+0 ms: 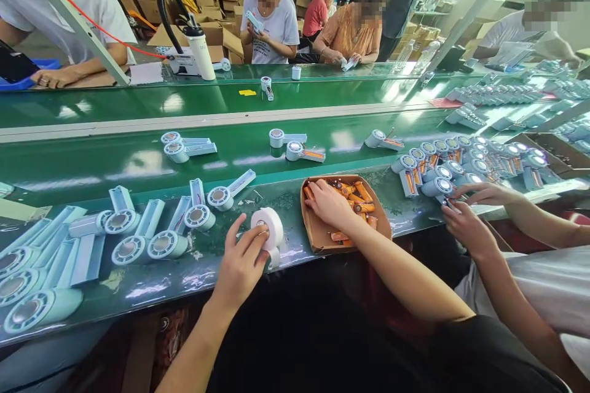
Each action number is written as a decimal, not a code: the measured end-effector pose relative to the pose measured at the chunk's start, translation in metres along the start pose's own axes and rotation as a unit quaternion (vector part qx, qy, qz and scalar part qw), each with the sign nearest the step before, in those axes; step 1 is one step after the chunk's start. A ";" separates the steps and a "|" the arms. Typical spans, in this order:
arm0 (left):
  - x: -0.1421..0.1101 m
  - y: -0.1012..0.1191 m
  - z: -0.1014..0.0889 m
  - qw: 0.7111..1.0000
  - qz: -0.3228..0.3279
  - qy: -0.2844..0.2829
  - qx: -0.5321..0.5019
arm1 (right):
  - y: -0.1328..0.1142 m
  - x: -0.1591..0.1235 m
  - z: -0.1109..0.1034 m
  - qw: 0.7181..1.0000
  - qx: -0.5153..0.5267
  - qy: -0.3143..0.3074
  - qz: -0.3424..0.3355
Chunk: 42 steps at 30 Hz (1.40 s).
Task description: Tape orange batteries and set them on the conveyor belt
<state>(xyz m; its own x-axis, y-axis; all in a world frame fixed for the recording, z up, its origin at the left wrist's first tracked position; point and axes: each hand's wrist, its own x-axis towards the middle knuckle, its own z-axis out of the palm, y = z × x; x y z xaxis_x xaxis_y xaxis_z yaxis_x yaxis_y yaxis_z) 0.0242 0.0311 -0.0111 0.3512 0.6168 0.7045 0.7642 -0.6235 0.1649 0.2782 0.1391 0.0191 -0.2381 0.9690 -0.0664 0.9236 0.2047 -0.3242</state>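
My left hand [242,261] grips a white handheld fan body [270,227] by its round head at the near edge of the green bench [147,285]. My right hand [328,202] reaches into a brown cardboard tray [318,233] of orange batteries [362,196], fingers down among them; whether it has one is hidden. Several pale blue fan shells [138,239] lie in a heap to the left of my left hand.
A co-worker's two hands [470,215] work at my right beside a pile of fan bodies with batteries [442,166]. A green conveyor belt [138,163] carries a few fans [295,146]. Other people sit across the line, with cardboard boxes behind.
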 end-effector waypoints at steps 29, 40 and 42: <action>0.028 0.006 -0.052 0.974 0.156 -0.147 0.072 | -0.020 -0.084 -0.021 0.884 0.452 -0.063 -0.099; 0.038 0.039 -0.035 0.993 0.069 -0.034 0.084 | -0.085 -0.083 0.039 0.581 0.780 0.221 0.076; 0.036 0.046 -0.026 0.997 0.038 -0.008 0.072 | -0.098 -0.087 0.048 0.571 0.777 0.246 0.097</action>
<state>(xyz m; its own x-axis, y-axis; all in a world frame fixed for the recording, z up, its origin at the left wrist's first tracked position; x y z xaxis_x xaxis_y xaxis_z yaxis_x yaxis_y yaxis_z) 0.0579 0.0125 0.0401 0.4186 0.5787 0.6999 0.8044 -0.5939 0.0100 0.1944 0.0286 0.0117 0.2906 0.9522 -0.0942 -0.5543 0.0873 -0.8278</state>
